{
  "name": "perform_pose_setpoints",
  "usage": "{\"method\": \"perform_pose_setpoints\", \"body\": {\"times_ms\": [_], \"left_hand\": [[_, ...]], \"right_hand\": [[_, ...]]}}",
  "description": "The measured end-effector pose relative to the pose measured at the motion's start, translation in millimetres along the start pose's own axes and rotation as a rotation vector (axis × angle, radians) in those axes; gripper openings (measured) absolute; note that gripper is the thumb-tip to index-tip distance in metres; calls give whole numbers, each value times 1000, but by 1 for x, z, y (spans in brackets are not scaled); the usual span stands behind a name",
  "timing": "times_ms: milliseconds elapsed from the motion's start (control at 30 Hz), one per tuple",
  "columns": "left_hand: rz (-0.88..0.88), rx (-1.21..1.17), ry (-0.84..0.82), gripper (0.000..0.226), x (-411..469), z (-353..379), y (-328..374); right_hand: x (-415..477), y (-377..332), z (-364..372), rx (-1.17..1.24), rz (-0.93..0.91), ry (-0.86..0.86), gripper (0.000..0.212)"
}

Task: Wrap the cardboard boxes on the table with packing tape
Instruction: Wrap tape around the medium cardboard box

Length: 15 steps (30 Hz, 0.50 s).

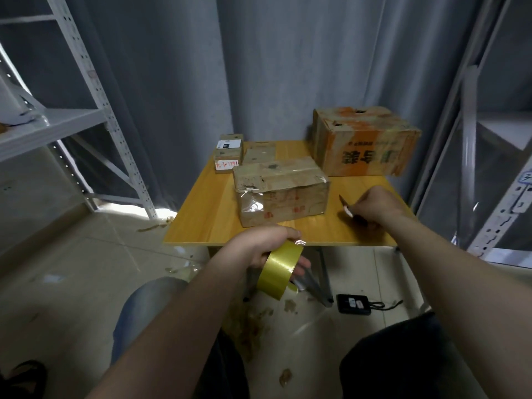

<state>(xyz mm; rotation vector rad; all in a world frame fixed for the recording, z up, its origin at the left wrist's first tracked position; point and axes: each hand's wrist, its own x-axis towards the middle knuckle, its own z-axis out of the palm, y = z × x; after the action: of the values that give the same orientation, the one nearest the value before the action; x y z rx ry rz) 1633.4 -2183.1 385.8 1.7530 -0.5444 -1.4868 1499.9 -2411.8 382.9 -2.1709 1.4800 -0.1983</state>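
A worn cardboard box point(283, 191) with old clear tape on it sits in the middle of the small wooden table point(207, 220). My left hand point(263, 244) grips a yellow roll of packing tape point(277, 270) just off the table's front edge, below that box. My right hand point(374, 204) is curled round a small knife point(345, 207) over the table to the right of the box, blade pointing left. A larger orange-printed box point(365, 142) stands at the back right. Two small boxes point(229, 154) and another point(259, 152) sit at the back left.
White metal shelving point(95, 116) stands to the left and more racking point(495, 197) to the right. Grey curtains hang behind the table. A black device with a cable point(354, 303) lies on the tiled floor under the table, among tape scraps.
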Motion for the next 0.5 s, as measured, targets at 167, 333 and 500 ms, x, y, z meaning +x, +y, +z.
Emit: {"method": "perform_pose_setpoints", "body": {"times_ms": [167, 333, 500], "left_hand": [[20, 20, 15, 35, -2, -8, 5], [14, -7, -4, 29, -5, -12, -2], [39, -16, -46, 26, -5, -21, -7]], "right_hand": [[-6, -37, -8, -159, -138, 239, 23], [-26, -113, 8, 86, -729, 409, 26], [-38, -181, 39, 9, -1058, 181, 41]]}}
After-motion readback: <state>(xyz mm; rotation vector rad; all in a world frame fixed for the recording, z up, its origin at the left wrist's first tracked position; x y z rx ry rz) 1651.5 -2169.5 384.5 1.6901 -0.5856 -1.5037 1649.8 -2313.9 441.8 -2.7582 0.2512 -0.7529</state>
